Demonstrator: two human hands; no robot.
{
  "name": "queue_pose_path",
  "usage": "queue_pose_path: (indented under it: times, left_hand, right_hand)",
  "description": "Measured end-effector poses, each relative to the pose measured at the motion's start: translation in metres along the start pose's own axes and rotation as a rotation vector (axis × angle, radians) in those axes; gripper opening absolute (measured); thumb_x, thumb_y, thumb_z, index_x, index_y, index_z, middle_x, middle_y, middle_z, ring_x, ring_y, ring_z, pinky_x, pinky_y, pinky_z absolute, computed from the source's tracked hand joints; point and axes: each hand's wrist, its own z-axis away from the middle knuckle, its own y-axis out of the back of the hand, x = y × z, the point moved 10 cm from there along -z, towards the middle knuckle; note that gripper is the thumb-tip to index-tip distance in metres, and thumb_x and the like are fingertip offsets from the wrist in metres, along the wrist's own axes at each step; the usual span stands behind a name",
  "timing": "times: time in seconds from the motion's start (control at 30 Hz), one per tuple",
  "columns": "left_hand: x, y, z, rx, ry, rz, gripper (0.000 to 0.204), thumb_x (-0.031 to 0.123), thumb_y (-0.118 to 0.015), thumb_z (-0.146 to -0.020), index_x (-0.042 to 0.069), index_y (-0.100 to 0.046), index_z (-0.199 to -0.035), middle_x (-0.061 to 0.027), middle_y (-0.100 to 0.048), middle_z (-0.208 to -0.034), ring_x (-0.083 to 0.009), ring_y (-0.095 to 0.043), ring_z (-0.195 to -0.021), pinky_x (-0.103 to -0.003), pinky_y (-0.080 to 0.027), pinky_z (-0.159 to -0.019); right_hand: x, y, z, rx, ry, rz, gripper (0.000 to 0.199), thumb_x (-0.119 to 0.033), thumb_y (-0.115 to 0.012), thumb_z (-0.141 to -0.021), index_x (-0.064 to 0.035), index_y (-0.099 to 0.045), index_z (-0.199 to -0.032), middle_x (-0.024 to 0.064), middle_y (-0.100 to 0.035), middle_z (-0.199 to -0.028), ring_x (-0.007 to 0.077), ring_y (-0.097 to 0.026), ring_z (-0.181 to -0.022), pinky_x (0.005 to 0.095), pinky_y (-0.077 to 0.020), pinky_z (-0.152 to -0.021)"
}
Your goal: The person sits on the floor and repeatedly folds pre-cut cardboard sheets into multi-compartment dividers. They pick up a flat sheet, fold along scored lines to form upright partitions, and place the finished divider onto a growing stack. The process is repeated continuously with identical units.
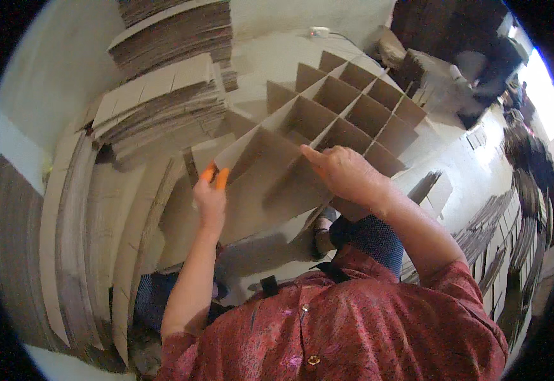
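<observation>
In front of me is a brown cardboard divider grid point(309, 119), its slotted strips crossing to form several square cells. My left hand point(209, 193), with orange covers on its fingertips, pinches the near-left end of a long cardboard strip point(237, 147) belonging to the grid. At the grid's near edge, my right hand point(347, 174) is closed on the upper corner of a crosswise cardboard panel point(277, 149). The thumb and forefinger point left along that corner. The right hand's other fingers are curled and partly hidden.
Stacked flat cardboard strips point(156, 95) rise at the back left, with a taller pile point(175, 38) behind. Long cardboard sheets point(67, 241) stand upright on my left. More cardboard pieces point(493, 235) line the floor at right. A white power socket point(319, 32) lies near the back wall.
</observation>
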Motion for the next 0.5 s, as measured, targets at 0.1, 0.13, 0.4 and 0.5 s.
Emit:
queue_pose_path:
  times: [0.1,0.13,0.4,0.5]
  left_hand:
    - [-0.009,0.015,0.004,0.032,0.001,0.204,0.039,0.015,-0.055,-0.090,-0.002,-0.049,-0.125,-0.0090,-0.055,-0.121,-0.0138,-0.052,-0.107,-0.026,-0.038,-0.093]
    - [-0.021,0.021,0.004,0.060,-0.019,0.232,0.039,0.017,-0.054,-0.091,-0.002,-0.049,-0.125,-0.0098,-0.055,-0.121,-0.0145,-0.051,-0.108,-0.027,-0.037,-0.094]
    - [-0.005,-0.011,0.012,-0.137,0.129,0.429,0.054,0.040,-0.030,-0.098,-0.002,-0.043,-0.129,-0.0125,-0.047,-0.130,-0.0203,-0.043,-0.121,-0.032,-0.031,-0.102]
    - [0.023,-0.057,0.041,-0.466,0.158,0.398,0.058,0.042,-0.024,-0.098,-0.002,-0.038,-0.132,-0.0126,-0.041,-0.136,-0.0223,-0.037,-0.126,-0.033,-0.024,-0.106]
  right_hand:
    - [0.012,0.077,0.012,0.407,0.045,0.036,0.046,-0.022,-0.058,-0.082,-0.0011,-0.046,-0.121,0.0196,-0.060,-0.092,0.0355,-0.056,-0.095,0.0430,-0.0437,-0.082]
    - [0.037,0.094,0.022,0.537,-0.021,0.001,0.047,-0.027,-0.057,-0.084,-0.0010,-0.046,-0.121,0.0204,-0.059,-0.097,0.0356,-0.054,-0.099,0.0416,-0.0416,-0.086]
    - [0.185,0.012,0.084,0.496,-0.571,-0.364,0.053,-0.043,-0.054,-0.087,-0.0006,-0.049,-0.119,0.0260,-0.059,-0.101,0.0395,-0.057,-0.097,0.0462,-0.0453,-0.082]
    - [0.120,-0.040,0.051,0.162,-0.507,-0.705,0.064,-0.050,-0.060,-0.081,0.0007,-0.048,-0.117,0.0296,-0.055,-0.109,0.0367,-0.056,-0.104,0.0424,-0.0451,-0.085]
